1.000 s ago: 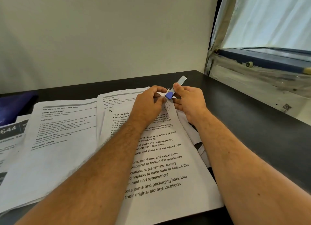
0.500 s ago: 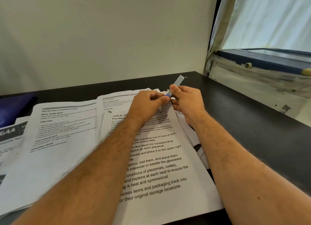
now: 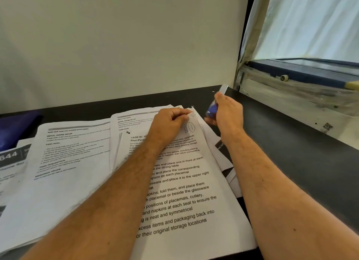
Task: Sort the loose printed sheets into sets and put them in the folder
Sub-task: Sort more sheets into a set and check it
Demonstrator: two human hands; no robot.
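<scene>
your left hand [image 3: 171, 123] pinches the top corner of the front set of sheets [image 3: 184, 191] on the desk [image 3: 301, 162]; your right hand [image 3: 227, 112], just beside it, grips a blue staple remover [image 3: 212, 109]. let go carelessly and the torn corner could rip or the pages fan apart. legible: "task id", "b1", "644". the folder isn't surely visible.

Sheets [image 3: 64, 174] crowd left; table [image 3: 291, 152] right bare.

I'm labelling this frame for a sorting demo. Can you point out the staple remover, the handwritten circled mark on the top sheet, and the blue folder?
staple remover [image 3: 212, 110]: head view, its blue handle.
handwritten circled mark [image 3: 191, 127]: head view, inside the oval.
blue folder [image 3: 14, 128]: head view, its cover, far left.
</scene>
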